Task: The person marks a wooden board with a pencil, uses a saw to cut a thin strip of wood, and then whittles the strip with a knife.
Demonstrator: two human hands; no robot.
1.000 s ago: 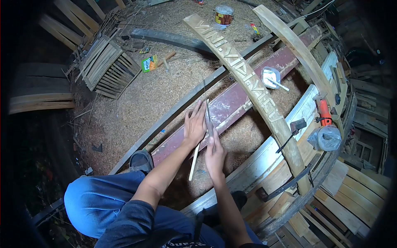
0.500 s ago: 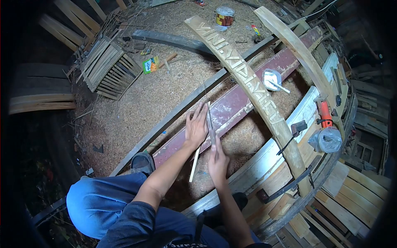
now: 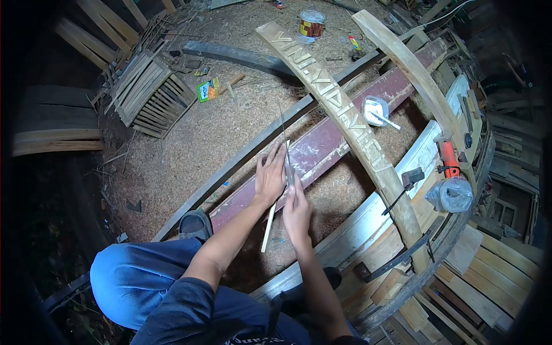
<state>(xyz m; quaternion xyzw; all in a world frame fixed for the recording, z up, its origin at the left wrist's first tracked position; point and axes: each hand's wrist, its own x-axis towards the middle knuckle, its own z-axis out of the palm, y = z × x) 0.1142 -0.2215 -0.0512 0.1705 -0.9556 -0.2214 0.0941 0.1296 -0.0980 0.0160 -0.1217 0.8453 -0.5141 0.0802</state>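
Note:
My left hand (image 3: 270,178) presses a thin wooden strip (image 3: 267,231) down on the maroon board (image 3: 313,150), fingers stretched forward and close together. The strip's pale tip shows just past my fingertips, and its long end sticks out toward me. In my right hand (image 3: 298,217) is a thin, long-bladed saw (image 3: 289,172), held low with the fingers wrapped around its near end. Its narrow blade runs forward alongside my left fingers, against or very close to the strip. My left hand hides the strip's middle.
A long plank with raised wooden letters (image 3: 339,106) crosses the maroon board at right. On that board stands a tub of white paste (image 3: 376,109). Further right are a red power tool (image 3: 449,158) and a plastic bag (image 3: 454,194). A slatted wooden crate (image 3: 152,98) sits at left.
My right hand and the saw have moved forward, so the blade reaches further beyond my left fingers. My left hand keeps its place on the strip.

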